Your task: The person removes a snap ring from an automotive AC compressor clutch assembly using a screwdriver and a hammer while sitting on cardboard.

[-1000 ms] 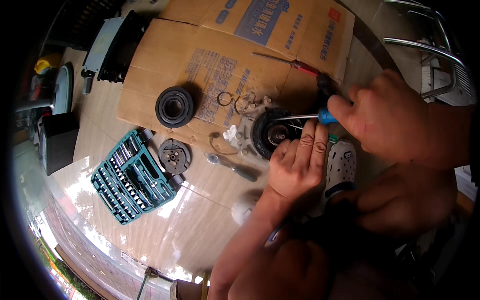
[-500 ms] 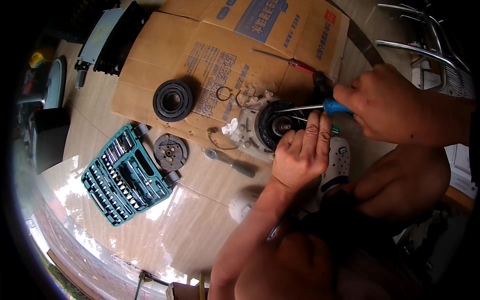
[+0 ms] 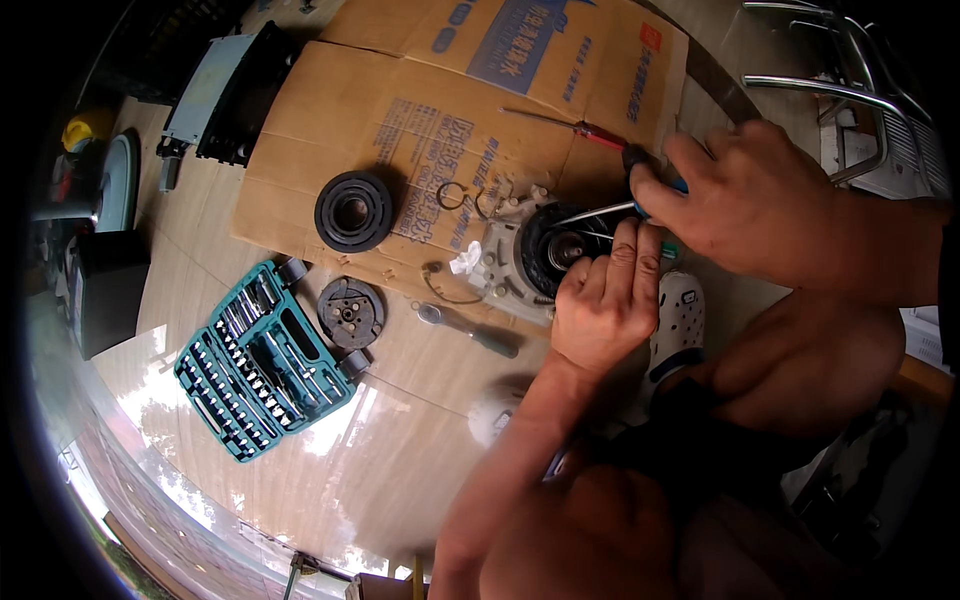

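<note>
A grey metal compressor body (image 3: 505,262) lies at the cardboard's near edge, with a black ring-shaped part (image 3: 538,250) around its central shaft (image 3: 568,250). My right hand (image 3: 745,195) is closed on the blue handle of a screwdriver (image 3: 598,212), its tip at the black ring. Closed beside the shaft, my left hand (image 3: 605,315) grips a second thin-shafted tool, apparently a screwdriver, whose green end (image 3: 669,249) sticks out past the fingers; most of it is hidden. Left of the compressor sit a black grooved pulley (image 3: 338,230) and a round clutch plate (image 3: 338,312).
On the cardboard (image 3: 330,110) lie a red-handled screwdriver (image 3: 598,134), an open retaining ring (image 3: 450,195) and crumpled white tissue (image 3: 466,259). A ratchet (image 3: 485,340) and an open teal socket set (image 3: 300,345) are on the tiles. Chrome chair legs (image 3: 820,88) stand far right.
My right hand has shifted left and turned over the blue handle. The screwdriver's shaft now slants more steeply at the black ring. My left hand keeps its place beside the shaft.
</note>
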`<action>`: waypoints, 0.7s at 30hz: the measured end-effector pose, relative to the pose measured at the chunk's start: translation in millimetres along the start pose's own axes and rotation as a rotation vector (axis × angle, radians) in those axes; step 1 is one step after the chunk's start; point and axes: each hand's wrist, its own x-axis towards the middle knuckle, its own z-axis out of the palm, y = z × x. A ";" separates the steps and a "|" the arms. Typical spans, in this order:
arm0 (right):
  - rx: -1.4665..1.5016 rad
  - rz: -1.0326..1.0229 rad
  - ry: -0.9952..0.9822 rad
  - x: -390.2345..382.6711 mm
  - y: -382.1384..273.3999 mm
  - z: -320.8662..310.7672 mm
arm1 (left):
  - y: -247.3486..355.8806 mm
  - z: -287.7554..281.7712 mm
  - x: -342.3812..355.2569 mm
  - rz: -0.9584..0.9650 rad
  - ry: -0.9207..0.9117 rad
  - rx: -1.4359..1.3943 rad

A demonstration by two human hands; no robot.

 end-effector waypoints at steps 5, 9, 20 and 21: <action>-0.098 -0.073 0.152 -0.7 0.9 19.7 | 0.8 3.1 -2.6 0.000 0.014 -0.007; -0.100 -0.067 0.002 1.3 -2.4 20.9 | -0.4 3.7 -4.4 -0.005 0.014 -0.013; -0.153 -0.122 0.261 -5.8 2.7 18.0 | 0.8 1.5 -1.7 -0.015 0.019 -0.028; -0.164 -0.112 0.237 -7.1 1.3 18.6 | 0.7 1.9 -0.6 -0.016 0.024 -0.029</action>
